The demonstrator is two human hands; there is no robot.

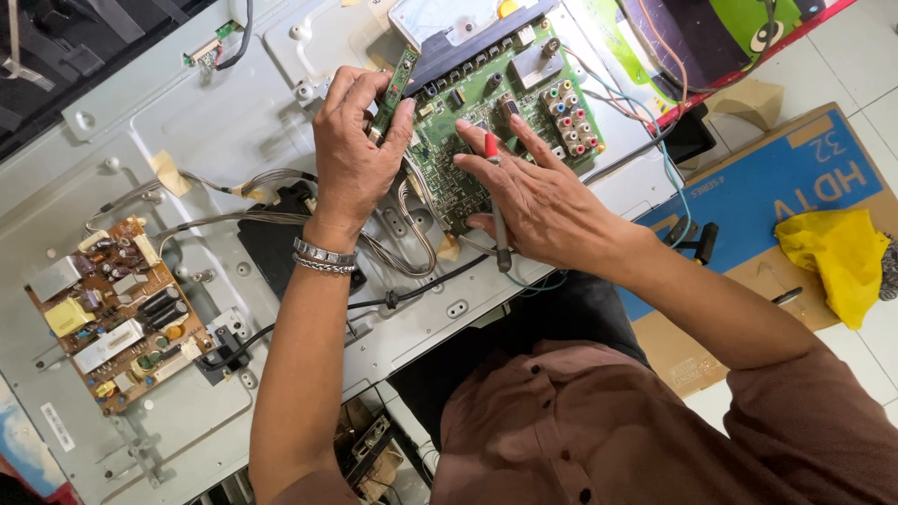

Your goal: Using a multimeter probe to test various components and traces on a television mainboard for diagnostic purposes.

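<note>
My left hand (pixel 354 154) grips a narrow green circuit strip (pixel 400 79) and holds it on edge beside the large green main board (pixel 486 103). A metal bracelet (pixel 324 258) circles that wrist. My right hand (pixel 538 201) lies flat on the main board's lower part and holds a thin grey tool with a red tip (pixel 496 201) between its fingers. The main board carries a block of coloured round sockets (pixel 569 117). Both boards sit on the grey metal back panel (pixel 215 122) of a flat screen.
A brown power board (pixel 117 313) with capacitors is mounted at the panel's left. Grey and black cables (pixel 412 252) run between the boards. A blue-printed cardboard box (pixel 795 187) with a yellow cloth (pixel 837 257) lies at the right on white floor tiles.
</note>
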